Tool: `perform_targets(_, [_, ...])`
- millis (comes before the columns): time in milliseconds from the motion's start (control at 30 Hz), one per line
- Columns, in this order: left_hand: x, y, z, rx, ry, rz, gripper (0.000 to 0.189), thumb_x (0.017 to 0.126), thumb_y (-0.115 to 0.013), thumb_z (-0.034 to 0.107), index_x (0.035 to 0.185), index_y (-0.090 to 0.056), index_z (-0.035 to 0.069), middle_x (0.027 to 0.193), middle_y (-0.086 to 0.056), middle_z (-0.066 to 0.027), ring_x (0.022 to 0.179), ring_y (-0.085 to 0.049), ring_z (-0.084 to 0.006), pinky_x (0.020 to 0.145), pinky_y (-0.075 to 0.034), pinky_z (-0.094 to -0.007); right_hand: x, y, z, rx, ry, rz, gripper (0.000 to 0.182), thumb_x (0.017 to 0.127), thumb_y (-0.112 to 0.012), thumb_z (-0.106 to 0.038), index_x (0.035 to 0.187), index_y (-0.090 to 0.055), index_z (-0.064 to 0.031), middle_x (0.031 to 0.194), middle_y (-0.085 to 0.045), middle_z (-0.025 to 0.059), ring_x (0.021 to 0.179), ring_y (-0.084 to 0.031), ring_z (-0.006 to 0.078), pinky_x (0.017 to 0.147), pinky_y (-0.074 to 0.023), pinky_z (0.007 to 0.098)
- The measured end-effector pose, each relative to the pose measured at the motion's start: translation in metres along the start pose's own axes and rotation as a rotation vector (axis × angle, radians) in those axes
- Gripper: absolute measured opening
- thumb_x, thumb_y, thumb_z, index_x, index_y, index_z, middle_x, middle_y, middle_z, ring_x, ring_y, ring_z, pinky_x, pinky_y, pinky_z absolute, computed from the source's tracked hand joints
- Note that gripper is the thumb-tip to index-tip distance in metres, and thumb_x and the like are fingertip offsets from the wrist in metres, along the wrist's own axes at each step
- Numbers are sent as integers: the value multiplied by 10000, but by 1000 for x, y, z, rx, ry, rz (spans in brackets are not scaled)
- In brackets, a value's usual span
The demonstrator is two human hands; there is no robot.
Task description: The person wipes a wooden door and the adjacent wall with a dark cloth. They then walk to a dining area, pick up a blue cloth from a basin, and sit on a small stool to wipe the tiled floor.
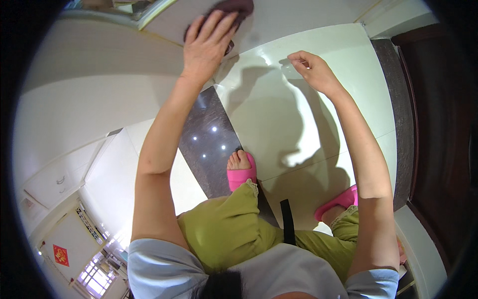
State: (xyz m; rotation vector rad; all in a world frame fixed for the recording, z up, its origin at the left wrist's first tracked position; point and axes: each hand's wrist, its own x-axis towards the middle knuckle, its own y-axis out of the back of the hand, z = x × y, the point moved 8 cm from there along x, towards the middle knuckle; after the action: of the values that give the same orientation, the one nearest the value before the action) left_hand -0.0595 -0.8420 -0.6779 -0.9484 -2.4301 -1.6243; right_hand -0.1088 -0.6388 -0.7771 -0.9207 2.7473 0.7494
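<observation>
My left hand (206,50) lies over a dark maroon cloth (239,8) at the top of the view. Its fingers are spread, pressing the cloth flat against a pale wall panel (291,17). Part of the cloth shows beyond the fingertips, and a dark bit sticks out by the little gap under the palm. To the right, my right hand (313,71) hangs above the light floor tiles (272,104) with nothing in it. Its fingers are loosely bent, with a small gap by the thumb.
A dark stone strip (209,138) crosses the glossy floor. My feet wear pink slippers (242,175). A dark door (440,123) stands on the right. White drawers (61,177) and a red wall decoration (61,255) are at lower left. A framed edge (155,15) borders the upper left.
</observation>
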Motion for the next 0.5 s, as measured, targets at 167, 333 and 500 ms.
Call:
perform_targets(167, [-40,20,-25,59,262,145,398,807,-621,146,1202,-650,177,1396,-485,3,1271,-393,-303,1060,-337,-451,21,-37,-44,24,191,-79,272,971,-547,-186,1174,-631,-24,963,-657,60,862,-568,146,815,-479,295])
perform_targets(333, [-68,7,-9,-232,477,42,728,640,-718,-15,1334,-534,106,1425,-397,-102,1258,-365,-374,1068,-331,-463,16,-75,-52,85,167,-129,288,939,-544,-197,1150,-636,-26,915,-671,112,833,-606,190,787,-490,308])
perform_targets(500, [-56,42,-31,-297,632,235,877,568,-655,-91,1405,-444,66,1454,-275,-224,1288,-273,-440,1081,-286,-489,11,-94,-64,175,78,-191,298,946,-541,-209,1163,-634,-27,966,-679,80,889,-617,169,820,-494,310])
